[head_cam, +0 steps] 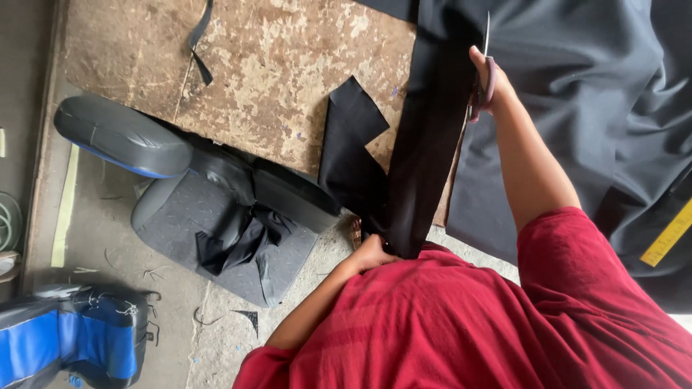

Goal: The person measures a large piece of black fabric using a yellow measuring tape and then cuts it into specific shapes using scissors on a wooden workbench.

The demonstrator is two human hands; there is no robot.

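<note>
a long strip of black fabric [425, 144] is held taut between the hands so it can be cut; the right hand [489, 83] is clenched around scissors [484, 68] over the worn tabletop [274, 65]; the left hand [371, 253] grips the strip's near end; no containers are seen.
</note>
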